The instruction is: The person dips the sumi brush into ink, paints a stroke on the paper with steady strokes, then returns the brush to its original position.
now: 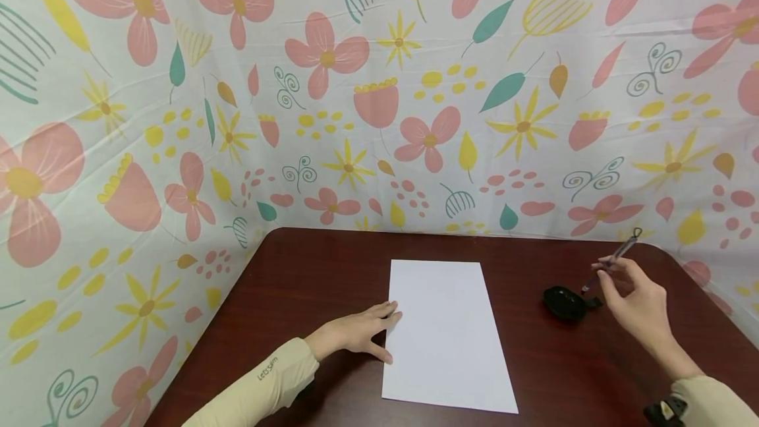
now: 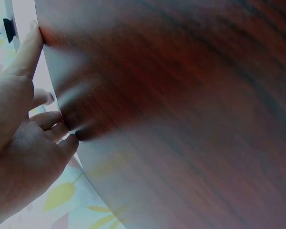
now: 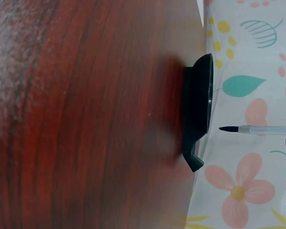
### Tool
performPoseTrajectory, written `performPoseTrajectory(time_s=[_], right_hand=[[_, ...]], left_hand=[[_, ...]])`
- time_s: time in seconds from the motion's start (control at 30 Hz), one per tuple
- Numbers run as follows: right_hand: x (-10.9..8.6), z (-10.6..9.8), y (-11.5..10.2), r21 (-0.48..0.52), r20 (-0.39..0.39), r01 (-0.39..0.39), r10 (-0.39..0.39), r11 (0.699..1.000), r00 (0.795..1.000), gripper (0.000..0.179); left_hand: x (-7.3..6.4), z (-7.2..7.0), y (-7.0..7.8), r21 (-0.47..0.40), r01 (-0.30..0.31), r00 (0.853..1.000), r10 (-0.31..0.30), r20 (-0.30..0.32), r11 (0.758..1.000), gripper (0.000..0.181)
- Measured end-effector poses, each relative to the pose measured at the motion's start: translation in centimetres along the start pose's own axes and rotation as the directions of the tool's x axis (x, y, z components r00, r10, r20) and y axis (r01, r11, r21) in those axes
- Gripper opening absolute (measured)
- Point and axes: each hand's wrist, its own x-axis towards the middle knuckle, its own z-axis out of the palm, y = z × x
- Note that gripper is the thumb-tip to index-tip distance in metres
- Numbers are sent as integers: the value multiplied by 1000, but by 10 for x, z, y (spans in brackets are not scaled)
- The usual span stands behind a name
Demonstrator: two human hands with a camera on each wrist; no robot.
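1. A floral cloth [image 1: 142,216] hung on the far left and ran across behind the dark reddish-brown table [image 1: 308,282], from nine o'clock round past twelve.
2. The pale left sleeve [image 1: 261,384], with dark lettering near its cuff, came in from seven o'clock.
3. The left hand [image 1: 358,331] rested at the left edge of the paper sheet, its fingers wide and relaxed, gripping nothing. The fingertips touched that edge between nine and ten o'clock; the thumb, spread apart from them, met it between eight and nine.
4. The white paper sheet [image 1: 445,335] lay flat near the middle of the table, its long sides running roughly from six to twelve o'clock.
5. The black dish [image 1: 556,305] stood on the table between two and three o'clock from the sheet, well apart from it. A short projection pointed from the dish toward three o'clock.
6. The slim brush [image 1: 625,246] slanted over the dish's right side, handle toward one o'clock, dark tip downward. The right wrist view showed a gap between tip and dish.
7. The right hand [image 1: 643,305] was at three o'clock from the dish, its fingers narrow, pinching the brush.
8. The right sleeve [image 1: 720,404] entered from five o'clock.
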Motion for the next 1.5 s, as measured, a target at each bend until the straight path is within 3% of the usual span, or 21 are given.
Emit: performPoseTrajectory(time_s=[0.47, 0.8, 1.2, 1.5], right_hand=[[-3, 3, 5, 7, 18, -73, 73, 997, 997, 33], [-8, 3, 10, -28, 90, -110, 112, 994, 990, 30], [-4, 2, 12, -71, 82, -39, 45, 997, 996, 34], [-5, 4, 8, -56, 120, -58, 65, 997, 991, 31]], left_hand=[[0, 1, -2, -13, -7, 1000, 7, -4, 1000, 92], [0, 1, -1, -3, -12, 1000, 12, -5, 1000, 92], [1, 3, -3, -16, -6, 1000, 6, -5, 1000, 93], [0, 2, -3, -18, -8, 1000, 8, -7, 1000, 92]])
